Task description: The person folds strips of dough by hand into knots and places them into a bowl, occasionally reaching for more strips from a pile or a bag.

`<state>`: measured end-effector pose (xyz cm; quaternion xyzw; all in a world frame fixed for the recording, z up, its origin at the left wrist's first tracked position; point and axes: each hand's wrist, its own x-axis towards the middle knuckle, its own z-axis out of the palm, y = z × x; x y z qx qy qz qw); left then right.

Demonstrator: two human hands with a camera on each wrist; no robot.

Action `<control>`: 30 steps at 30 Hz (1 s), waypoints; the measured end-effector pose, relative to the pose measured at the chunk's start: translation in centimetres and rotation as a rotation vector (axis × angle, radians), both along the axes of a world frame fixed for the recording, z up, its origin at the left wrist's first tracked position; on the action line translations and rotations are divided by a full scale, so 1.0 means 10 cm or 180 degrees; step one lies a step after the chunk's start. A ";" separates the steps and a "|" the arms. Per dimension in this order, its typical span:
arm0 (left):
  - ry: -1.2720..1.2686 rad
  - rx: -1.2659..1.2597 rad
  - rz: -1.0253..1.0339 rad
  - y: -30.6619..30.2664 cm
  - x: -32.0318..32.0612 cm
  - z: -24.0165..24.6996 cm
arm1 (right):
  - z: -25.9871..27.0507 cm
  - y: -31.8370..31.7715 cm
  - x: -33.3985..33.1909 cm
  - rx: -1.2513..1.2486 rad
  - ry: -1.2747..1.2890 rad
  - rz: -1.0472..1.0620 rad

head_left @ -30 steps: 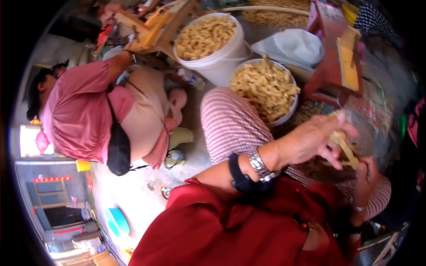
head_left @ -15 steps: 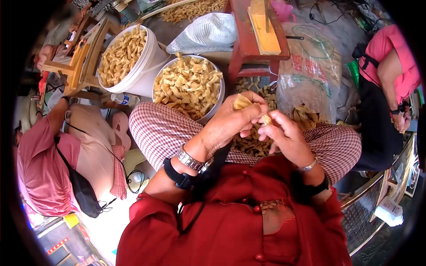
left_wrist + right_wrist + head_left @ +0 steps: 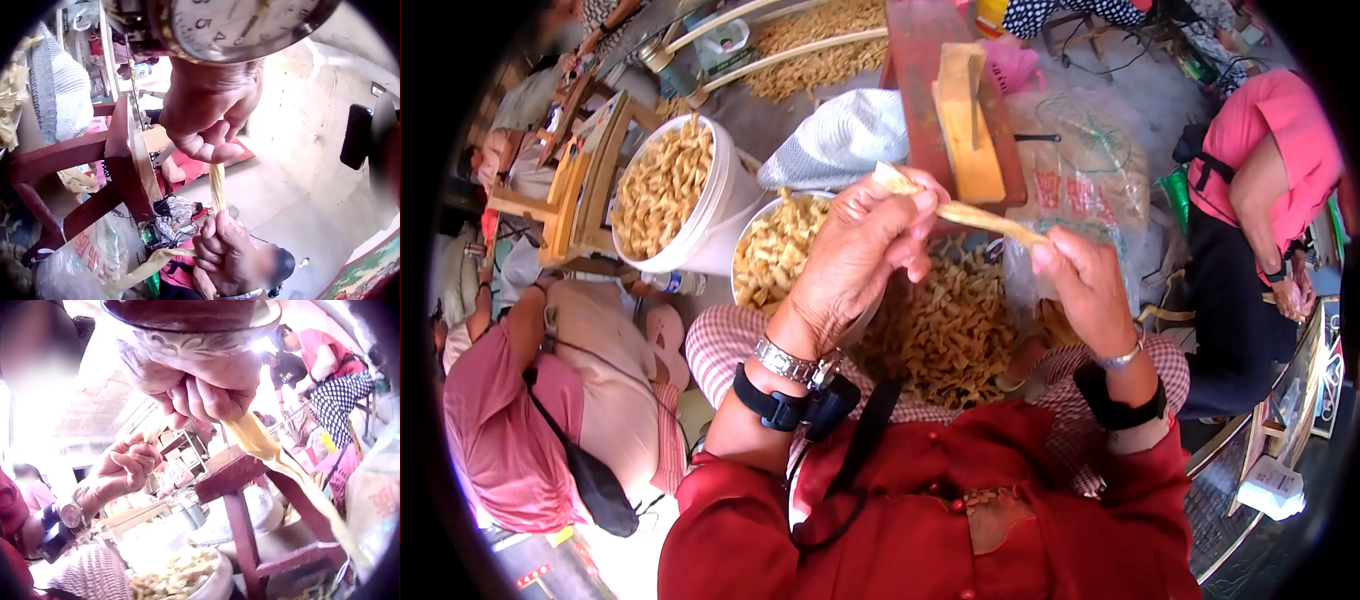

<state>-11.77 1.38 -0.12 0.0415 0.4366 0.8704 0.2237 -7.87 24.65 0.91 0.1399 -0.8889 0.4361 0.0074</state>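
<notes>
A pale yellow strip (image 3: 992, 219) stretches between both hands in the head view. My left hand (image 3: 852, 250) pinches it, with a folded end (image 3: 894, 179) sticking out above the fingers. The right hand (image 3: 1090, 292) grips the strip's other end with curled fingers. In the left wrist view the taut strip (image 3: 217, 187) runs from the left fingers to the right fist (image 3: 226, 253), and a loose length (image 3: 150, 265) trails from that fist. The right wrist view shows this tail (image 3: 300, 478) hanging below the right hand (image 3: 200, 387).
A basin of yellow pieces (image 3: 775, 250) stands left of a pile (image 3: 955, 325) by the lap. Farther left is a full white bucket (image 3: 725, 210). A red bench (image 3: 920, 100) carries a wooden block (image 3: 975, 150). Clear plastic bags (image 3: 1080, 190) lie beyond the right hand. People sit on both sides.
The hands were close together over the lap half a second ago; they have moved up and apart, with the strip now stretched between them. The head view has also swung round since one second ago.
</notes>
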 end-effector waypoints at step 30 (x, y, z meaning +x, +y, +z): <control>-0.0192 -0.2037 -0.0480 -0.01 0.32 -0.69 | -0.39 -0.25 0.30 -0.1451 -0.0679 0.0002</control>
